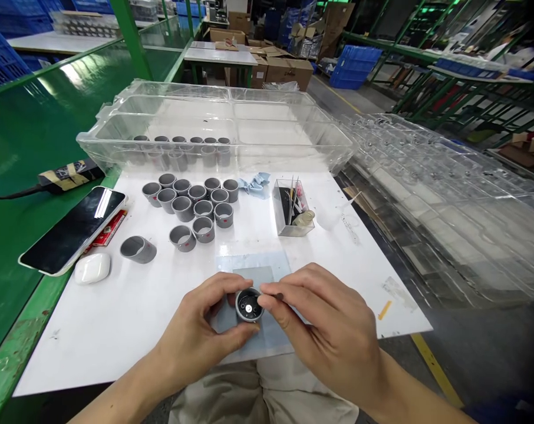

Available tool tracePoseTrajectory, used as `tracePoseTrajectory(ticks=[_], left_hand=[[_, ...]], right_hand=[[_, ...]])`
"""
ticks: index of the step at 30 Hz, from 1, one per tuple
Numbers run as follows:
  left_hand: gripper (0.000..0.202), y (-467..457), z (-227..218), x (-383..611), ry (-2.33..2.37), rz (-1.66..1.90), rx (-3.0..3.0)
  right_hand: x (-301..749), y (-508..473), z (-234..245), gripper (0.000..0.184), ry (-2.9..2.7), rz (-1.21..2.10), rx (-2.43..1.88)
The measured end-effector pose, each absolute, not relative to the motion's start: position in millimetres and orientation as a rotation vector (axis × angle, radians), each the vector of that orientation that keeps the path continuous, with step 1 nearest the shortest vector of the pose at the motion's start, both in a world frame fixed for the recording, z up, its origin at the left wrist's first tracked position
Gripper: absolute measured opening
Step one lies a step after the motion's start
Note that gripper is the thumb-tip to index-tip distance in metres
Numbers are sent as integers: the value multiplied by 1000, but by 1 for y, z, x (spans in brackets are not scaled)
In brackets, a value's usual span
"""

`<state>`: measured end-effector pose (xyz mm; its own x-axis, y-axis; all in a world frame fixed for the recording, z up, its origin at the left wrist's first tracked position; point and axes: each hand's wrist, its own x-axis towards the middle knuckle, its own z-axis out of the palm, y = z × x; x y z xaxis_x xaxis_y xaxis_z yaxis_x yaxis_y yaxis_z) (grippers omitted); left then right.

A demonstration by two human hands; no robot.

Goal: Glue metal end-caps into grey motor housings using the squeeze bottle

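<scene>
Between the thumb and fingers of my left hand is a grey cup-shaped part, its open end up. Inside it I see a dark bottom with a small bright round centre. My right hand pinches a thin dark tool at the cup's right rim; most of the tool is hidden by the fingers. Below the hands lies a light blue cloth. Ahead and to the left stand several similar grey cups, and one grey cup lies tilted apart from them.
A clear box of small tools and a bottle stands ahead right, beside a crumpled blue wipe. At left lie a phone and a white earbud case. A clear plastic tray holding several cups spans the back.
</scene>
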<state>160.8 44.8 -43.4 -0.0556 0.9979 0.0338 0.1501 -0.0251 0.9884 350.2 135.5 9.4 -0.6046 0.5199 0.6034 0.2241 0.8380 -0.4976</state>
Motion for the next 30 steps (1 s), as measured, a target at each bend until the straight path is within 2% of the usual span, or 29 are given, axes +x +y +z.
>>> tracePoseTrajectory(ticks=[4, 9, 13, 16, 24, 27, 30], left_hand=[[52, 44, -46, 161, 1353, 1214, 1367], [49, 41, -49, 164, 1354, 1207, 1465], [47, 39, -51, 165, 1330, 1190, 1493], [45, 37, -53, 163, 1323, 1163, 1514], [43, 38, -53, 163, 1289, 1155, 1616], [44, 37, -52, 162, 1274, 1147, 1666], [46, 36, -51, 161, 1261, 1118, 1694]], right_hand=[[353, 129, 14, 13, -2275, 365, -525], [371, 126, 39, 12, -2226, 499, -596], [390, 158, 54, 19, -1949, 158, -760], [393, 198, 46, 10, -1860, -24, -821], [381, 246, 13, 19, -2169, 5, -1029], [382, 242, 21, 17, -2180, 58, -1018], [391, 215, 44, 6, -1970, 42, -890]])
